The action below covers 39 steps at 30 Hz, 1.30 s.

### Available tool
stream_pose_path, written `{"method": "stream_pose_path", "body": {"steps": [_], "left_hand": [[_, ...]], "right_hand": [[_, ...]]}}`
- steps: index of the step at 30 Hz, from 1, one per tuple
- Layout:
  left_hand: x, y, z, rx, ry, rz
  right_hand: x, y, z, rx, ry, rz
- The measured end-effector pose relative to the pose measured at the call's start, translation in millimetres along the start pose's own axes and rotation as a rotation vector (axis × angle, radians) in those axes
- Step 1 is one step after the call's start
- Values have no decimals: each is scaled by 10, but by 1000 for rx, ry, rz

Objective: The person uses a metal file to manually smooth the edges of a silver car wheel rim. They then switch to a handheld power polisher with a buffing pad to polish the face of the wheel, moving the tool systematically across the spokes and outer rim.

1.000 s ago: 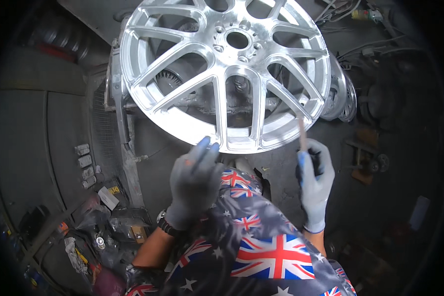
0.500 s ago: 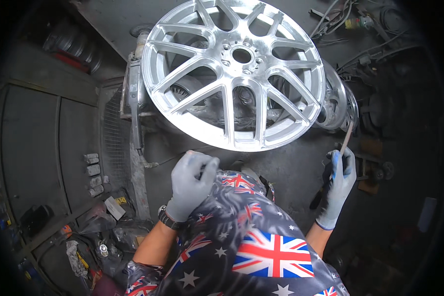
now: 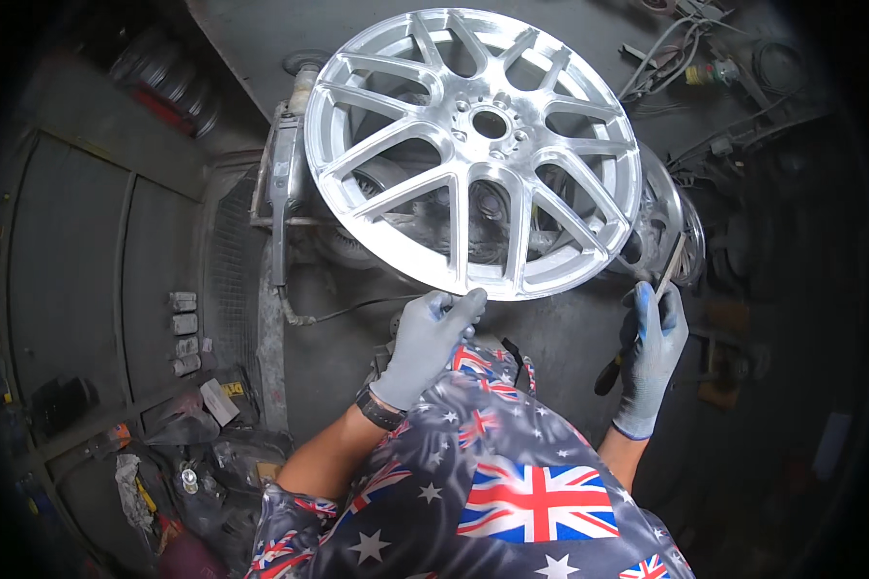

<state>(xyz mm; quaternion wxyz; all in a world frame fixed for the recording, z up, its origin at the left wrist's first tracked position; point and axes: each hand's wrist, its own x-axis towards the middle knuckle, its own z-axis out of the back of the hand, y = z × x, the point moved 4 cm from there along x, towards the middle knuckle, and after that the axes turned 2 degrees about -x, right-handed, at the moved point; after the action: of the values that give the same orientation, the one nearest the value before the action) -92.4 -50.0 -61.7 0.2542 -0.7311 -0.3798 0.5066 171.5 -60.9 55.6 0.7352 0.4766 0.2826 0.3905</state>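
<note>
Right grip clasps a thin tool, left grip (curled, hold unclear) by the wheel.

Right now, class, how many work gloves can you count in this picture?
2: the left glove is by the near edge of the metal wheel; the right glove grips a thin tool. Others may be hidden in shadow.

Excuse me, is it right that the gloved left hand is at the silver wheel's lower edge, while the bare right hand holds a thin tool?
Not quite: the right hand is not bare; it wears a grey glove, as the head view shows. The gloved left hand is indeed at the silver wheel's lower edge, and the right does hold a thin tool.
</note>
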Motion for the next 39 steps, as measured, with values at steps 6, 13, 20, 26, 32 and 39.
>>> {"method": "stream_pose_path", "body": {"steps": [6, 13, 20, 26, 32, 39], "left_hand": [[-49, -140, 198, 78, -146, -3], [-57, -298, 384, 141, -394, -248], [19, -419, 322, 331, -870, -552], [157, -415, 10, 162, -938, -681], [262, -346, -407, 130, -1048, -705], [361, -318, -292, 147, -1044, -678]], "right_hand": [[255, 1, 20, 42, 73, -23], [864, -15, 119, -100, 70, 191], [2169, -410, 125, -309, 7, 338], [3307, -797, -382, -74, 202, 156], [3835, -839, -965, 164, 444, 168], [3758, -747, -973, 4, 497, 209]]}}
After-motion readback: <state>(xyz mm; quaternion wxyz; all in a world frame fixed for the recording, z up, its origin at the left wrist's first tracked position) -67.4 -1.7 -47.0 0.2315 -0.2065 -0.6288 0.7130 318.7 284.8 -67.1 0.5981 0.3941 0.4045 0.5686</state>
